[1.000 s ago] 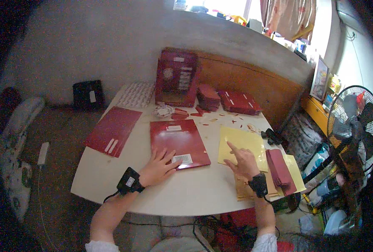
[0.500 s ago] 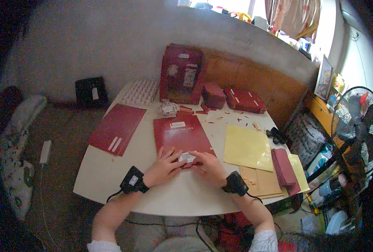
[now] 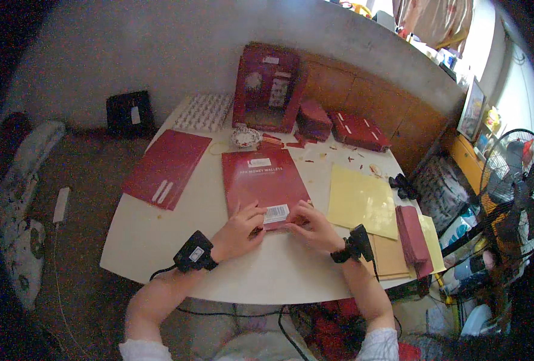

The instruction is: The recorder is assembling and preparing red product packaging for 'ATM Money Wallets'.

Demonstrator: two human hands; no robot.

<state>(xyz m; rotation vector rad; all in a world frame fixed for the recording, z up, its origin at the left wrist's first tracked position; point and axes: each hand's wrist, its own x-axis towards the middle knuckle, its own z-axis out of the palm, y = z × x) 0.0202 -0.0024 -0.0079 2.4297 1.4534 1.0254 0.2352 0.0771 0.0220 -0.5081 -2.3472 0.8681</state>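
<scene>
Though partly covered, folder (image 3: pixel 266 188) beneath fingers (image 3: pixel 252 212)

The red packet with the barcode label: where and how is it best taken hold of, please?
Probably at its two near corners, coming from the person's side, pinching top and underside. The red packet looks thin and lies flat on the white table, one edge facing the person, so that rim seems the easiest part to pinch.
</scene>
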